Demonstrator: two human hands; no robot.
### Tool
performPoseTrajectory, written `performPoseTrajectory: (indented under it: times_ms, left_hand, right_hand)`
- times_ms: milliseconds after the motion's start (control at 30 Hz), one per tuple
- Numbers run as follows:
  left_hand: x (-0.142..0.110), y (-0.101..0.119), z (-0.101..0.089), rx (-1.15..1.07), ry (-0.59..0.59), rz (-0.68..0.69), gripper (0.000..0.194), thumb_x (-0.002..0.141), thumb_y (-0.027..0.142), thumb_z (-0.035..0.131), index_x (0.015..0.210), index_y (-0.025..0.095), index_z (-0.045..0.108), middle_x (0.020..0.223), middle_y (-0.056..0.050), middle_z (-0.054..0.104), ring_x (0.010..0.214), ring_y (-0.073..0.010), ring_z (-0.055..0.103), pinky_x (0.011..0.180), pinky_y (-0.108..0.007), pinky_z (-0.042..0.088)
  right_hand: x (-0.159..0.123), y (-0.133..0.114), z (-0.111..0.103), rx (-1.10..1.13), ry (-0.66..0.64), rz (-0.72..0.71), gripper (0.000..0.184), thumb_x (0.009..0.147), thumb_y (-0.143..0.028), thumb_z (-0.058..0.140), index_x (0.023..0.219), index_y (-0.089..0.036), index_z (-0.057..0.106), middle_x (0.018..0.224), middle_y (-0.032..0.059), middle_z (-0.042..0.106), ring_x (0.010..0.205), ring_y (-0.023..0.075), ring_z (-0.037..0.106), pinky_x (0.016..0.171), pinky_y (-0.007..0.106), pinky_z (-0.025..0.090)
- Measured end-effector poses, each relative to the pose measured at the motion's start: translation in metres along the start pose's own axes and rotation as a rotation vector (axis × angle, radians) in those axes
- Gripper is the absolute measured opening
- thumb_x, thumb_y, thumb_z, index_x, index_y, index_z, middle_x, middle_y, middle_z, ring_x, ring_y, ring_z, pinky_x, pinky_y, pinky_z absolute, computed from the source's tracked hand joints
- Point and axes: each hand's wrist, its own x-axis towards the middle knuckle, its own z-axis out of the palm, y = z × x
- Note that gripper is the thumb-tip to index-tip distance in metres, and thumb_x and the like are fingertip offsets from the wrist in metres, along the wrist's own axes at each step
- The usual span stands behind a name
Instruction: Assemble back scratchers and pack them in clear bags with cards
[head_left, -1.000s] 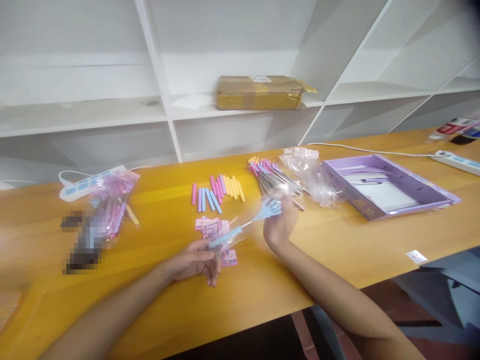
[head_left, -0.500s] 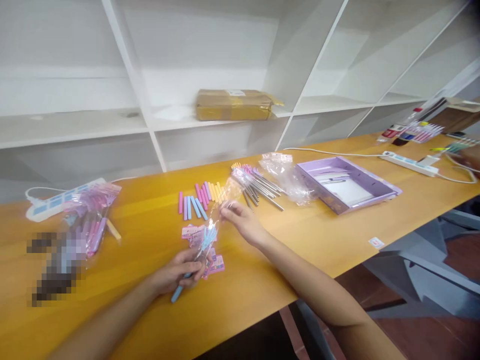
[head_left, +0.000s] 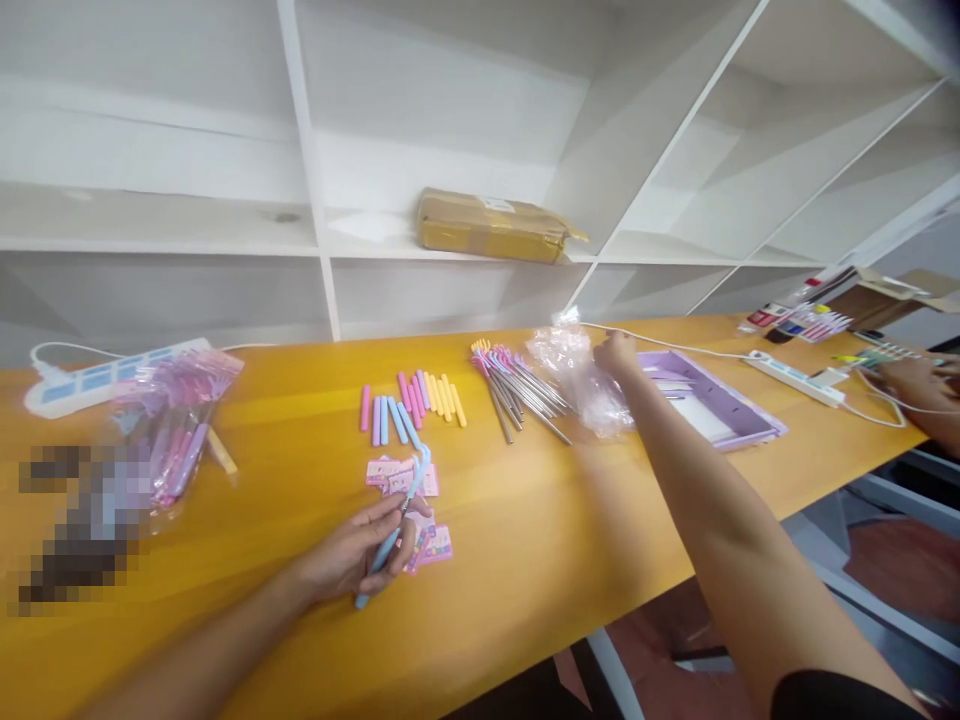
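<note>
My left hand (head_left: 358, 549) is closed round a light-blue stick with a hand-shaped head (head_left: 401, 508), held low over the orange table (head_left: 525, 560) and above several small pink cards (head_left: 433, 545). My right hand (head_left: 616, 353) reaches far across to the heap of clear plastic wrappers (head_left: 577, 375), fingers curled at its top edge; what they hold, if anything, I cannot make out. Between the hands lie a row of pink, blue and yellow sleeves (head_left: 411, 398) and a bundle of metal sticks with coloured heads (head_left: 517, 383).
A purple tray (head_left: 739, 415) lies right of the wrappers. A bag of pink sticks (head_left: 176, 425) and a power strip (head_left: 97, 375) sit at the left. Another power strip (head_left: 799, 378) and another person's hand (head_left: 919, 380) are far right. A brown parcel (head_left: 491, 225) rests on the white shelf.
My right hand has left the blue stick and gone far right to the wrapper heap. The clear wrapper is off the stick. My left hand still holds the stick.
</note>
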Motion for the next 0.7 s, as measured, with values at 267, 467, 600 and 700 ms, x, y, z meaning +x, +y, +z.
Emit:
performPoseTrajectory:
  times_ms: [267, 467, 600, 700]
  left_hand:
    - [-0.002, -0.004, 0.002, 0.103, -0.009, -0.035, 0.042, 0.101, 0.056, 0.067, 0.115, 0.018, 0.059, 0.066, 0.007, 0.047, 0.047, -0.0052, 0.027, 0.044, -0.019, 0.025]
    - [-0.009, -0.001, 0.017, 0.405, -0.045, -0.268, 0.043, 0.089, 0.055, 0.077, 0.099, 0.018, 0.059, 0.072, 0.003, 0.056, 0.057, -0.0087, 0.047, 0.049, -0.019, 0.034]
    - [-0.007, 0.000, 0.026, 0.559, 0.005, -0.279, 0.035, 0.085, 0.048, 0.072, 0.097, 0.021, 0.052, 0.075, 0.005, 0.051, 0.059, -0.0097, 0.045, 0.049, -0.020, 0.035]
    - [-0.004, -0.001, 0.036, 0.871, 0.147, -0.179, 0.022, 0.085, 0.036, 0.065, 0.089, 0.023, 0.048, 0.073, 0.005, 0.048, 0.060, -0.0122, 0.044, 0.055, -0.025, 0.037]
  right_hand:
    - [-0.172, -0.067, 0.051, 0.289, -0.684, -0.613, 0.033, 0.085, -0.048, 0.080, 0.088, -0.017, 0.068, 0.085, 0.0029, 0.066, 0.077, 0.0147, 0.059, 0.076, 0.026, 0.052]
    - [-0.307, -0.101, 0.066, 0.774, -1.257, -0.817, 0.055, 0.114, -0.049, 0.042, 0.081, -0.014, 0.069, 0.081, 0.0056, 0.071, 0.073, 0.0121, 0.061, 0.072, 0.024, 0.050]
    - [-0.313, -0.095, 0.079, 0.926, -1.099, -0.680, 0.060, 0.108, -0.061, 0.051, 0.072, -0.015, 0.062, 0.068, 0.0017, 0.060, 0.062, 0.0104, 0.051, 0.062, 0.023, 0.045]
    - [-0.316, -0.091, 0.089, 1.006, -1.116, -0.500, 0.063, 0.103, -0.071, 0.054, 0.071, -0.016, 0.058, 0.064, 0.0010, 0.057, 0.059, 0.0109, 0.053, 0.059, 0.023, 0.048]
